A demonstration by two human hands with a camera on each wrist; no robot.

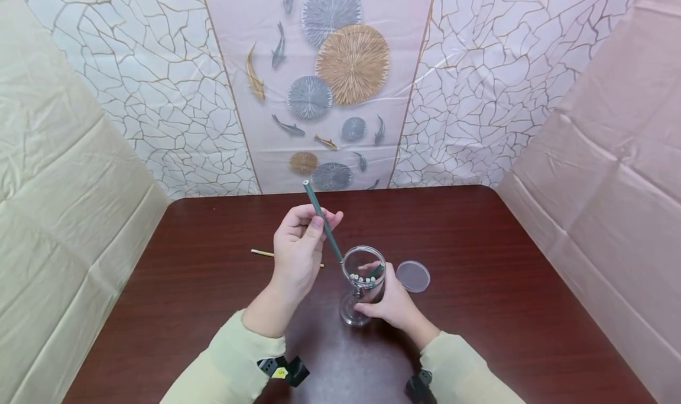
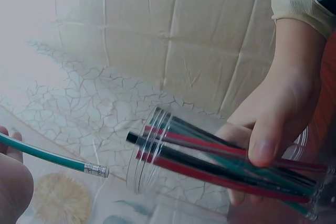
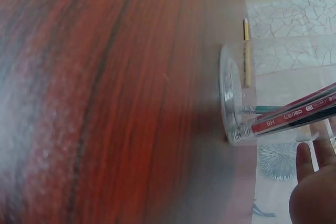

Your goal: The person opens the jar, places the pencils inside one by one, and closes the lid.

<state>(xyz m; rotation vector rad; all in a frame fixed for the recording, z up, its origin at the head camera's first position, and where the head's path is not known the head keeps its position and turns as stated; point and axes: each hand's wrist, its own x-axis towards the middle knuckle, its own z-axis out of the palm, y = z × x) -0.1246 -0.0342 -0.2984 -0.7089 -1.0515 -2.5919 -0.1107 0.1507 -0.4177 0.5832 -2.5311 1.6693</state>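
My left hand (image 1: 300,247) pinches a green pencil (image 1: 326,226) between thumb and fingers. The pencil slants, its lower end beside the rim of a clear jar (image 1: 352,314). In the left wrist view, the metal-banded end of that green pencil (image 2: 58,159) points at the jar's mouth, just outside it. Several red, black and green pencils (image 2: 226,174) lie lengthwise inside the jar. My right hand (image 1: 396,302) grips the jar's side, thumb toward me. In the right wrist view, a red pencil (image 3: 281,119) with HB lettering shows through the wall; the jar's base (image 3: 231,98) is near the tabletop.
A round clear lid (image 1: 413,276) lies on the dark red-brown table (image 1: 479,333), right of the jar. Behind my left hand lies a yellow pencil (image 1: 262,252), partly hidden. Patterned cloth (image 1: 314,173) hangs at the table's far edge, with plain cloth at both sides.
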